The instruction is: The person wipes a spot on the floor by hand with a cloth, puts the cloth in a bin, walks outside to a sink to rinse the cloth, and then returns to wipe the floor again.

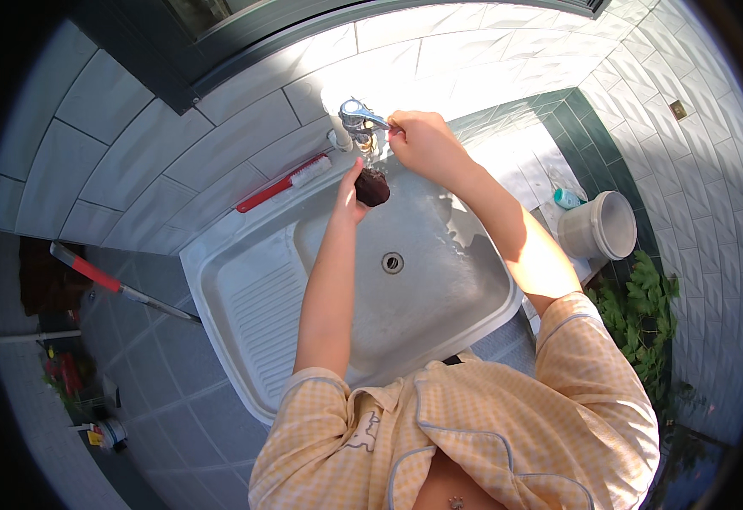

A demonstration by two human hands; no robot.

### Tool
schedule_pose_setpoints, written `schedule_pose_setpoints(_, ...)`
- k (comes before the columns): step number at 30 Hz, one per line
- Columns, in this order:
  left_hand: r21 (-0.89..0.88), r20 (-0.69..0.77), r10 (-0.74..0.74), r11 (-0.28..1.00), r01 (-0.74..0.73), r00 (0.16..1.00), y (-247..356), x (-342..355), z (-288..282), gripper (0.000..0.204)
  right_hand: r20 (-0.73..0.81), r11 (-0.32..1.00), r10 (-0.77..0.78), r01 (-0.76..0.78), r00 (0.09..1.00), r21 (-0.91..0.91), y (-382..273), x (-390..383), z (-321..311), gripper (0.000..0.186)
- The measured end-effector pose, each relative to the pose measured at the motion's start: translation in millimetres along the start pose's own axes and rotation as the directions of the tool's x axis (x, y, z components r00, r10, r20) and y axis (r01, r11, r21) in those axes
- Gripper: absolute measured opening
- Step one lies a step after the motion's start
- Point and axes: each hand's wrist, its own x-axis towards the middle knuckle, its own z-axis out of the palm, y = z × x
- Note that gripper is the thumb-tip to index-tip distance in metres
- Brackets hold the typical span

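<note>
My left hand (352, 194) holds a dark brown object (372, 188) under water running from the wall faucet (359, 126), above the upper part of the grey sink (414, 289). What the object is I cannot make out. My right hand (416, 143) is closed on the faucet's lever with its blue top, right of the spout. A red-handled brush (269, 194) with white bristles lies along the sink's back ledge, left of my left hand.
A white bucket (597, 225) and a small teal container (567, 198) stand at the right, above leafy plants (639, 323). A red-and-silver pole (125, 289) leans at the left over grey floor tiles (150, 365). A tiled wall with a dark-framed window backs the sink.
</note>
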Motion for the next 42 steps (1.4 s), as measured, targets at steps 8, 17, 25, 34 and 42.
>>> schedule_pose_setpoints(8,0.673,-0.160,0.598,0.648,-0.357,0.785,-4.5,-47.6,-37.7,0.056,0.395,0.197,0.625,-0.625,0.674,0.755,19.0,-49.0,65.3,0.037)
schedule_pose_setpoints(17,0.676,0.659,0.527,-0.101,-0.730,0.537,-22.7,-143.0,-18.6,0.029,0.957,-0.471,0.043,-0.839,0.285,0.271,42.0,-106.5,150.5,0.048)
schedule_pose_setpoints(25,0.762,0.125,0.841,0.259,-0.594,0.527,-67.2,-138.9,-27.2,0.009,0.732,-0.422,0.559,-0.626,0.390,0.656,-11.3,-120.8,185.2,0.031)
schedule_pose_setpoints(34,0.373,-0.429,0.663,0.749,-0.548,0.614,-87.0,-118.6,-22.5,0.009,0.176,0.367,0.836,-0.768,0.520,0.524,7.0,-137.0,193.6,0.046)
schedule_pose_setpoints(42,-0.260,-0.591,0.182,0.879,-0.399,0.786,-77.9,-107.1,-22.3,0.008,0.019,0.999,-0.001,0.002,1.000,-0.032,43.6,-144.8,187.8,0.030)
